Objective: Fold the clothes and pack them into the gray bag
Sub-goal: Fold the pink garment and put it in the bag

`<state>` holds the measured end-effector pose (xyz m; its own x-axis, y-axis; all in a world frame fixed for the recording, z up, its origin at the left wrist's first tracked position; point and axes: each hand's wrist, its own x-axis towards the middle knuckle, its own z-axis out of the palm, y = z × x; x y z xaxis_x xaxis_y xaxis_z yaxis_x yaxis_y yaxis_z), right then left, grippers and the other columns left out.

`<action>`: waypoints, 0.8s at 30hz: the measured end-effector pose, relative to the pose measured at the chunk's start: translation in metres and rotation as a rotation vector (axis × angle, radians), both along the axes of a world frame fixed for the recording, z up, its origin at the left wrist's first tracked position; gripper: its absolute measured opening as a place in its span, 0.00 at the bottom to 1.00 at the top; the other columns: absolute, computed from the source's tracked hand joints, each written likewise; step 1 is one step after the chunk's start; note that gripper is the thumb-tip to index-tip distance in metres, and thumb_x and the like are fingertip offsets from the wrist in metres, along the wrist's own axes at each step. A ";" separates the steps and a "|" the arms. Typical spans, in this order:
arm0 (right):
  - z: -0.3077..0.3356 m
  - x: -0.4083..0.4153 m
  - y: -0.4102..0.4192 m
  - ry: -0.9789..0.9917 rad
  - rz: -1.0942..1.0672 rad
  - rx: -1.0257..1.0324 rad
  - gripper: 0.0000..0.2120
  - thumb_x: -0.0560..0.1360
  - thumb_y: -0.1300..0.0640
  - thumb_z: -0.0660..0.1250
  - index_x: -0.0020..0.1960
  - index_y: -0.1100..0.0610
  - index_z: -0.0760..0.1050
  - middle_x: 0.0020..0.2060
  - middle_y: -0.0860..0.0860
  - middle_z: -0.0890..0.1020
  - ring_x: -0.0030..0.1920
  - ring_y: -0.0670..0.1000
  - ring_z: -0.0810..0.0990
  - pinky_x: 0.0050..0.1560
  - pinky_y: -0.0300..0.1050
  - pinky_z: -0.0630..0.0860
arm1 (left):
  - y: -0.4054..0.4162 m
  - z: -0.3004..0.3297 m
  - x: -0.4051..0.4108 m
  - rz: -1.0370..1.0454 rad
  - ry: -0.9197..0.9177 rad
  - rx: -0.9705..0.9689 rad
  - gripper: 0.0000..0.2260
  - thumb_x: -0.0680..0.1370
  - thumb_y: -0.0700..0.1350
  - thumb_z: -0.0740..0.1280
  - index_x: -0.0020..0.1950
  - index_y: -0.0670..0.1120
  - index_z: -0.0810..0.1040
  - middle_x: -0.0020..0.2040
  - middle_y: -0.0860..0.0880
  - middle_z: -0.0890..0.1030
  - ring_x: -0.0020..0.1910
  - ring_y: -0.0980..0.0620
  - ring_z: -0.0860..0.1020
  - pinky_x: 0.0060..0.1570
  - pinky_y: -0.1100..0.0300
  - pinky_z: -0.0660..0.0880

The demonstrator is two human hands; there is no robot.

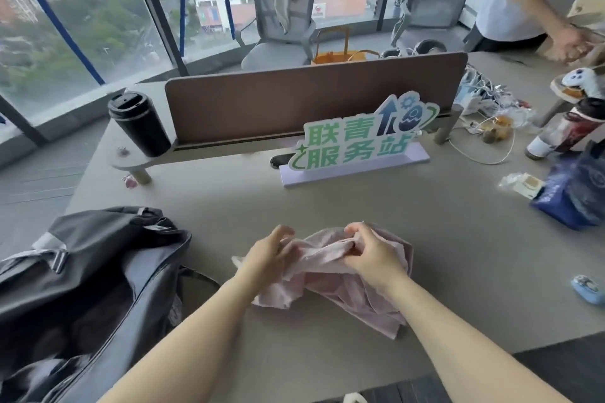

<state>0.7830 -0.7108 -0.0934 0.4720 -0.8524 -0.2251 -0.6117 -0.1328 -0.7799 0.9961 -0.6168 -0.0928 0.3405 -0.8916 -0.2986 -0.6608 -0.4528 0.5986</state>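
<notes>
The gray bag gapes open at the table's left, contents dark and unclear, while left hand and right hand both pinch the crumpled pink garment beside it, green sign behind

A pale pink garment, finely striped, lies crumpled on a grey-beige table. To the left sits a dark gray bag with lighter grey straps. A black tumbler stands beside a brown desk divider. In front of the divider, a sign carries green characters outlined in white, with a navy arrow, on a lilac base. At right, a dark blue plastic bag shows pale print, and a small light-blue object lies near the edge. Two grey mesh chairs stand by the window, with an orange bag between them.
</notes>
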 end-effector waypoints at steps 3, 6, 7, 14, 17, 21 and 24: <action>0.011 -0.008 -0.018 0.285 0.250 -0.107 0.22 0.66 0.49 0.69 0.57 0.39 0.64 0.47 0.39 0.73 0.50 0.48 0.77 0.53 0.48 0.75 | 0.002 0.025 0.001 -0.259 -0.259 0.131 0.41 0.62 0.70 0.66 0.73 0.64 0.56 0.63 0.54 0.73 0.58 0.47 0.77 0.53 0.54 0.74; 0.012 -0.012 -0.027 0.316 0.241 -0.140 0.17 0.70 0.58 0.64 0.53 0.43 0.65 0.49 0.42 0.73 0.49 0.49 0.74 0.48 0.44 0.70 | 0.008 0.028 -0.001 -0.378 -0.482 0.147 0.38 0.69 0.59 0.67 0.75 0.63 0.53 0.65 0.52 0.69 0.57 0.44 0.77 0.50 0.52 0.74; 0.014 -0.013 -0.026 0.285 0.225 -0.120 0.15 0.69 0.60 0.64 0.50 0.43 0.65 0.47 0.42 0.75 0.48 0.49 0.74 0.45 0.41 0.69 | 0.010 0.024 0.000 -0.345 -0.461 0.105 0.33 0.72 0.53 0.66 0.74 0.62 0.57 0.64 0.52 0.69 0.57 0.44 0.77 0.49 0.52 0.74; 0.029 -0.021 -0.036 0.053 0.212 0.061 0.19 0.71 0.68 0.64 0.53 0.48 0.80 0.52 0.44 0.82 0.55 0.46 0.78 0.56 0.38 0.72 | 0.022 0.018 0.014 0.181 -0.047 -0.142 0.07 0.74 0.44 0.63 0.44 0.49 0.82 0.39 0.53 0.83 0.42 0.50 0.79 0.45 0.56 0.75; 0.054 -0.021 -0.045 -0.024 0.254 0.127 0.21 0.71 0.69 0.66 0.58 0.50 0.77 0.49 0.44 0.82 0.48 0.44 0.79 0.46 0.31 0.73 | 0.015 0.024 0.031 0.273 -0.050 -0.186 0.09 0.77 0.42 0.63 0.39 0.41 0.78 0.35 0.48 0.80 0.39 0.45 0.76 0.40 0.54 0.70; 0.081 -0.023 -0.062 -0.152 0.193 0.115 0.13 0.73 0.69 0.66 0.52 0.53 0.75 0.38 0.53 0.77 0.38 0.50 0.73 0.42 0.43 0.70 | 0.003 0.053 0.036 0.360 0.113 -0.323 0.10 0.80 0.39 0.61 0.42 0.37 0.76 0.37 0.43 0.78 0.39 0.46 0.73 0.40 0.54 0.66; 0.081 -0.026 -0.063 -0.124 0.060 -0.013 0.02 0.75 0.62 0.68 0.44 0.58 0.77 0.34 0.53 0.78 0.36 0.49 0.73 0.40 0.44 0.69 | 0.003 0.063 0.029 0.287 0.269 -0.349 0.04 0.80 0.43 0.63 0.51 0.48 0.78 0.44 0.47 0.81 0.43 0.49 0.76 0.45 0.56 0.71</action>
<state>0.7570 -0.7735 -0.0122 0.5460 -0.8240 -0.1512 -0.5012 -0.1767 -0.8471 1.0254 -0.6139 -0.0295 0.5382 -0.8356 -0.1105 -0.3418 -0.3362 0.8776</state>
